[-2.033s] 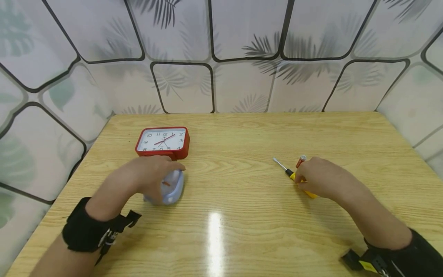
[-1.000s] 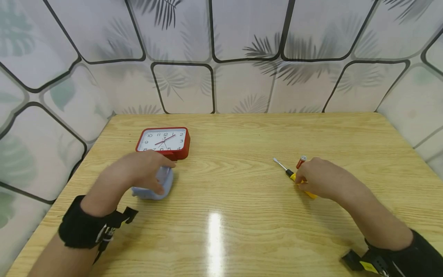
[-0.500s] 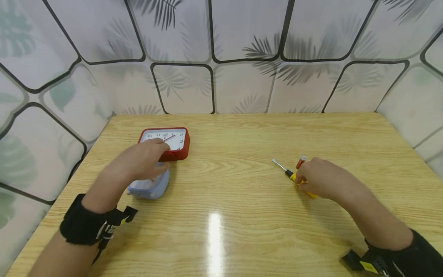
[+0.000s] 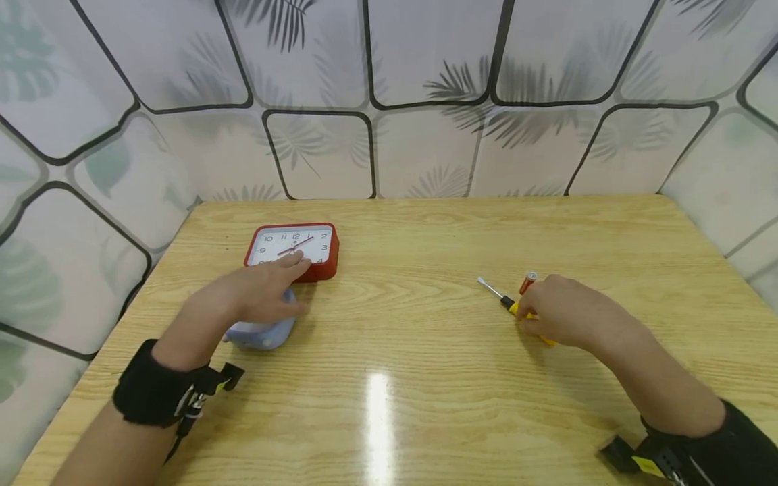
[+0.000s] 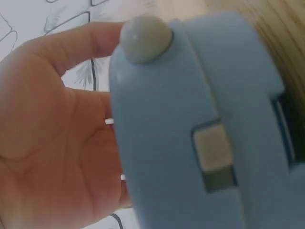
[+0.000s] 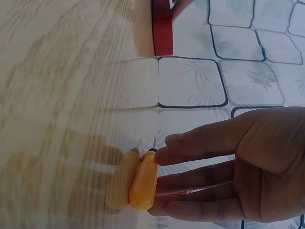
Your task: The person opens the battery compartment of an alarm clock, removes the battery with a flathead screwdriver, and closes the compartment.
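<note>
My left hand reaches over a light-blue rounded plastic case, its outstretched fingertips on the lower face of a red rectangular clock. A pale knob and a small slider show on the blue case in the left wrist view, with the palm behind it. At the right, my right hand pinches a yellow-handled screwdriver lying on the table; fingers hide part of its handle. Right beside those fingers is a small red cylinder with a silver end, partly covered.
The wood-grain table runs back to a patterned wall covering, which also rises at both sides. Black straps with small cameras are worn on both wrists. A bright light reflection lies at the table's front middle.
My left hand shifted the blue case leftward, let it go and moved forward onto the red clock, which has slid slightly right. My right hand has stayed at the screwdriver.
</note>
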A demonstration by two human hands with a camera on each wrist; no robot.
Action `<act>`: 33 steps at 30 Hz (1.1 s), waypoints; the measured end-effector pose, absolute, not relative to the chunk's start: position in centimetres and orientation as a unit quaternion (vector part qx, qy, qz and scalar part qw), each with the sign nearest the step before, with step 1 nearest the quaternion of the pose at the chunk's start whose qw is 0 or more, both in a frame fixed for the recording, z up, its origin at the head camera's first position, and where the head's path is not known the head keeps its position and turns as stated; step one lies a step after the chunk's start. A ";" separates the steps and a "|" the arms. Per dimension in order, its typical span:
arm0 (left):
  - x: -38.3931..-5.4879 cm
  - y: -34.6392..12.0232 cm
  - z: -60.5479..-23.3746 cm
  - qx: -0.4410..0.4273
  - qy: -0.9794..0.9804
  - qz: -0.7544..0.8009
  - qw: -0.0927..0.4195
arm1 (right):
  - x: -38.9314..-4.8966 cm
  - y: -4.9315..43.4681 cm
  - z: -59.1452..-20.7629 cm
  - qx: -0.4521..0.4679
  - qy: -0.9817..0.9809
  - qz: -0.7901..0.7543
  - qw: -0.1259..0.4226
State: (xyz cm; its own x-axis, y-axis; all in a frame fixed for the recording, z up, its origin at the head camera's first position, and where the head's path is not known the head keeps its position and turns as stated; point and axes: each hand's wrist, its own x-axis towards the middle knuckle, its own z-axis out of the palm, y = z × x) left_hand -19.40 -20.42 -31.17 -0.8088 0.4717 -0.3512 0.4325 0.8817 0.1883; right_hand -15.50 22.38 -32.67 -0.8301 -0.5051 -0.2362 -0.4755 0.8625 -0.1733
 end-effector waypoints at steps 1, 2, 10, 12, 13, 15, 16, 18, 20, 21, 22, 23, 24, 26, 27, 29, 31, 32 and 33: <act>-19.3 -20.3 -31.2 0.244 0.947 0.055 0.199 | -15.5 22.4 -32.7 -0.257 0.955 -0.053 0.138; -19.3 -20.2 -31.2 0.252 0.945 0.059 0.201 | -15.5 22.4 -32.6 -0.256 0.955 -0.053 0.137; -18.5 -19.2 -31.4 0.289 0.933 0.077 0.200 | -15.3 22.4 -32.7 -0.261 0.954 -0.054 0.139; -18.4 -19.0 -31.6 0.298 0.932 0.076 0.192 | -15.3 22.4 -32.7 -0.261 0.954 -0.053 0.140; -18.3 -18.9 -31.7 0.302 0.931 0.075 0.189 | -15.3 22.4 -32.7 -0.261 0.954 -0.052 0.139; -18.2 -18.7 -31.8 0.309 0.930 0.074 0.185 | -15.3 22.4 -32.7 -0.262 0.954 -0.054 0.138; -18.1 -18.6 -31.8 0.314 0.929 0.072 0.184 | -15.3 22.3 -32.6 -0.260 0.954 -0.054 0.139; -17.9 -18.4 -31.8 0.322 0.927 0.067 0.183 | -15.3 22.4 -32.6 -0.262 0.954 -0.055 0.137; -17.7 -18.2 -31.7 0.323 0.926 0.060 0.187 | -15.3 22.4 -32.6 -0.265 0.953 -0.055 0.134; -17.6 -18.0 -31.6 0.323 0.926 0.056 0.190 | -15.3 22.4 -32.7 -0.267 0.953 -0.055 0.132; -17.5 -17.9 -31.6 0.325 0.925 0.053 0.190 | -15.2 22.4 -32.7 -0.267 0.953 -0.054 0.131; -17.4 -17.8 -31.6 0.326 0.925 0.050 0.190 | -15.3 22.4 -32.7 -0.268 0.953 -0.054 0.130; -17.3 -17.7 -31.5 0.330 0.923 0.047 0.190 | -15.3 22.4 -32.7 -0.269 0.953 -0.053 0.129; -17.1 -17.4 -31.6 0.337 0.921 0.043 0.190 | -15.2 22.4 -32.7 -0.269 0.953 -0.053 0.128; -17.0 -17.3 -31.6 0.340 0.920 0.043 0.189 | -15.2 22.4 -32.7 -0.269 0.953 -0.053 0.128; -16.9 -17.1 -31.7 0.348 0.918 0.039 0.188 | -15.2 22.4 -32.6 -0.266 0.954 -0.053 0.129; -16.7 -16.9 -31.7 0.354 0.916 0.037 0.187 | -15.2 22.4 -32.6 -0.260 0.955 -0.054 0.129; -16.5 -16.8 -31.7 0.357 0.915 0.036 0.185 | -15.2 22.4 -32.6 -0.256 0.956 -0.054 0.130; -16.4 -16.7 -31.7 0.359 0.914 0.037 0.185 | -15.2 22.4 -32.6 -0.252 0.957 -0.054 0.130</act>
State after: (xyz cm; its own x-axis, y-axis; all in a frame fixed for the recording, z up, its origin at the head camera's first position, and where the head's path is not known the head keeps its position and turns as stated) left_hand -16.35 -16.65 -31.72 -0.6732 0.6706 -0.3116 0.6432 0.7389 0.2008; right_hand -15.24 22.39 -32.60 -0.8389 -0.4967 -0.2224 -0.4683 0.8671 -0.1698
